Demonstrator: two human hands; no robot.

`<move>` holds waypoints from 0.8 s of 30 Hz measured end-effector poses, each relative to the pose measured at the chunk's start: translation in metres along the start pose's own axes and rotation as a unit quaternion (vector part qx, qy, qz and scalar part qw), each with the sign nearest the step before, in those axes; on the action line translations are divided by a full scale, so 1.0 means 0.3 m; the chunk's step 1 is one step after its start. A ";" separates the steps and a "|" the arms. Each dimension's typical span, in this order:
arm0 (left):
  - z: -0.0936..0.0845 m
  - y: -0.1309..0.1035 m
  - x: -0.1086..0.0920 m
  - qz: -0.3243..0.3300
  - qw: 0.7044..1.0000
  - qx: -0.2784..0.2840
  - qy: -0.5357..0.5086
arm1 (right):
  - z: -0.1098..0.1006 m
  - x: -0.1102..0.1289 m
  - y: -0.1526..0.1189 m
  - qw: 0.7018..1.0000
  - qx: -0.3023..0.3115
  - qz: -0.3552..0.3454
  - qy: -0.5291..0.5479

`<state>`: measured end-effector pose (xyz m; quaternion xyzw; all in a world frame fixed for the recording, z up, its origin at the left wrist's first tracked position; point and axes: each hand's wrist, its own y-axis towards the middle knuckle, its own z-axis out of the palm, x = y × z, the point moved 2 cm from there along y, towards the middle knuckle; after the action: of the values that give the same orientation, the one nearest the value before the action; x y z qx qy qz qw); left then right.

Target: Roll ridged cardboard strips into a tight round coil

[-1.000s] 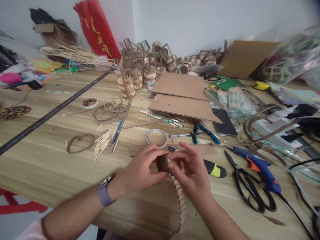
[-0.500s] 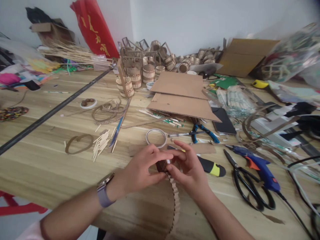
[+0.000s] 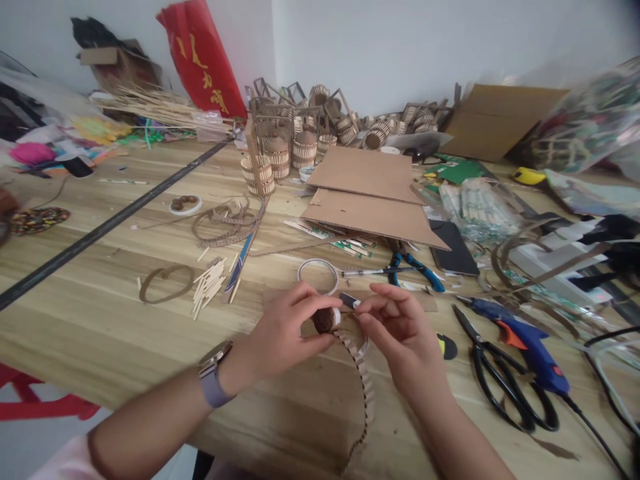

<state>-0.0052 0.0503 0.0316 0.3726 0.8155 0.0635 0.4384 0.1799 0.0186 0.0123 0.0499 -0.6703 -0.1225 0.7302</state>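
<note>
My left hand [image 3: 295,327] grips a small round dark-brown piece [image 3: 325,320] with a white band on its right side, held between thumb and fingers. From beneath it a corrugated cardboard strip [image 3: 367,390] curves down toward the table's near edge. Just right of the piece, apart from it, is my right hand [image 3: 405,327], thumb and forefinger pinched together; whatever lies between them is too small to make out. Behind and under this hand lies a knife-like tool with a black and yellow-green handle [image 3: 447,347], partly hidden. A pale ring [image 3: 317,277] lies just beyond my left hand.
To the right lie black scissors [image 3: 500,380] and a blue glue gun [image 3: 525,343]. Beyond my hands are blue-handled pliers [image 3: 417,270] and cardboard sheets [image 3: 370,213]. Short sticks [image 3: 209,287] are heaped at left. Small slatted buckets [image 3: 257,177] crowd the back.
My right hand has drawn away to the right from the brown piece, uncovering its white band. My left hand keeps hold of it. The view has shifted slightly.
</note>
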 end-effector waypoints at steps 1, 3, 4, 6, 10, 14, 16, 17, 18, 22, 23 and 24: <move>0.002 0.001 0.000 -0.001 1.000 -0.002 0.011 | 0.005 0.008 -0.005 1.000 0.000 -0.002 -0.022; 0.008 0.001 -0.002 -0.001 0.999 -0.001 0.035 | 0.018 0.018 -0.015 0.998 0.009 -0.004 -0.068; 0.012 0.001 -0.002 0.000 0.999 0.003 0.045 | 0.024 0.020 -0.019 0.996 0.013 -0.002 -0.091; 0.019 0.000 -0.002 0.000 0.998 0.012 0.056 | 0.034 0.019 -0.025 0.991 0.013 0.003 -0.136; 0.030 -0.004 0.001 -0.005 0.998 0.018 0.067 | 0.040 0.010 -0.028 0.979 0.008 0.016 -0.202; 0.036 -0.005 0.002 -0.017 0.997 0.021 0.073 | 0.045 0.016 -0.033 0.969 -0.010 0.003 -0.248; 0.037 -0.006 0.003 -0.019 0.997 0.021 0.072 | 0.048 0.022 -0.036 0.964 -0.016 -0.005 -0.265; 0.037 -0.007 0.003 -0.021 0.997 0.021 0.070 | 0.050 0.024 -0.037 0.962 -0.017 -0.008 -0.272; 0.037 -0.007 0.004 -0.022 0.997 0.021 0.068 | 0.051 0.026 -0.038 0.961 -0.017 -0.010 -0.277; 0.036 -0.010 0.004 -0.025 0.997 0.024 0.068 | 0.050 0.029 -0.038 0.957 -0.010 -0.019 -0.288; 0.035 -0.010 0.003 -0.026 0.997 0.025 0.069 | 0.049 0.028 -0.038 0.958 -0.007 -0.018 -0.287; 0.034 -0.010 0.003 -0.026 0.997 0.026 0.069 | 0.049 0.028 -0.039 0.958 -0.004 -0.016 -0.287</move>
<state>0.0008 0.0464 0.0235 0.3568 0.8547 0.0565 0.3728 0.1647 0.0067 0.0189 0.0201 -0.8504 -0.1458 0.5052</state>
